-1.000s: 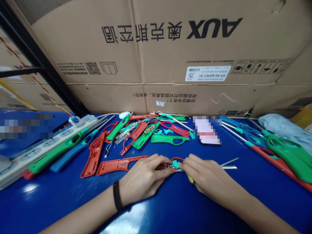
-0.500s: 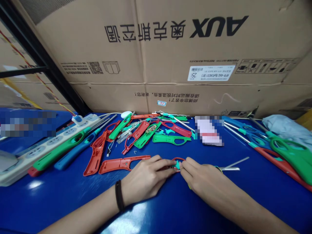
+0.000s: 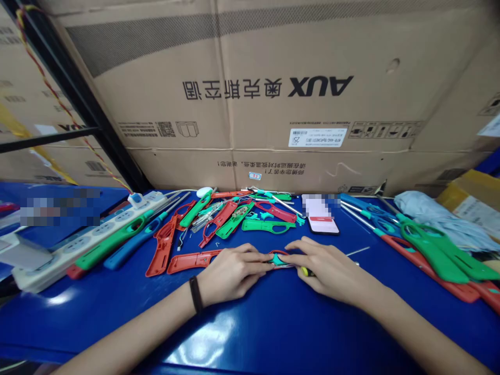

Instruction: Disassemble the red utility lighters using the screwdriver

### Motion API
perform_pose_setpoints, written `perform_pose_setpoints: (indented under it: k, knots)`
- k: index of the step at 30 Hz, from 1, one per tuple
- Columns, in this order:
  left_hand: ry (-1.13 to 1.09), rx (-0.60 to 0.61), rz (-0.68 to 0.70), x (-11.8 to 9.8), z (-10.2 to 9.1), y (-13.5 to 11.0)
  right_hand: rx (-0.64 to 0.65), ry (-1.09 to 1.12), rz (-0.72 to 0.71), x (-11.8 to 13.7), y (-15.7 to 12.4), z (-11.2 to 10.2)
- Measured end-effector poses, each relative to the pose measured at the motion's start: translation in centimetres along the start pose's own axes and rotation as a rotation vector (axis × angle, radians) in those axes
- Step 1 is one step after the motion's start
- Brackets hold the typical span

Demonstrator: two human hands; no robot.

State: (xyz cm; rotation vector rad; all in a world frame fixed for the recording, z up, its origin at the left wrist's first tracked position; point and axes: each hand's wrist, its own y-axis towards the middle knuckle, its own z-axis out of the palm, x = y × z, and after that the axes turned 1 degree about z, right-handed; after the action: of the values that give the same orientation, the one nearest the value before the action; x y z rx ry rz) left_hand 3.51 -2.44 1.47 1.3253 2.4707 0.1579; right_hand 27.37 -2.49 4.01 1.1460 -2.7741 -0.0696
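My left hand (image 3: 230, 272) and my right hand (image 3: 326, 268) meet over a red lighter shell (image 3: 278, 253) with a small teal trigger piece (image 3: 276, 260) on the blue table (image 3: 273, 323). Left fingers curl down onto the shell's left part. Right fingers pinch at the teal piece, and a yellow-handled tool (image 3: 305, 271) pokes out under that palm. A thin metal tube (image 3: 357, 251) lies just right of the right hand. A black band sits on my left wrist.
Red half-shells (image 3: 192, 260), green shells (image 3: 269, 226) and small parts lie behind the hands. Long lighters (image 3: 432, 253) lie at right beside a grey cloth (image 3: 437, 214). A phone (image 3: 322, 224), a white power strip (image 3: 78, 240) at left, and big cardboard boxes (image 3: 273, 104) behind.
The camera has tipped up and pulled back, so the table looks smaller. Both hands stay together on the red shell, with the right fingers now spread further over the teal piece.
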Motion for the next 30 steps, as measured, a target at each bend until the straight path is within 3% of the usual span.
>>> perform_pose_setpoints:
  k: [5,15,22,30]
  knots:
    - [-0.096,-0.046,-0.032,0.3,-0.2,-0.1,-0.149,0.121,0.051,-0.8,-0.8,-0.2]
    - [0.005,-0.179,-0.044,-0.6,0.4,1.2,-0.137,0.142,-0.02,-0.7,-0.5,1.1]
    - [0.004,-0.199,-0.174,-1.2,1.2,2.3,-0.153,0.214,0.032,-0.7,-0.4,1.2]
    - [-0.157,-0.147,-0.332,-1.6,0.0,2.9,-0.168,0.256,0.088,-0.9,-0.2,1.1]
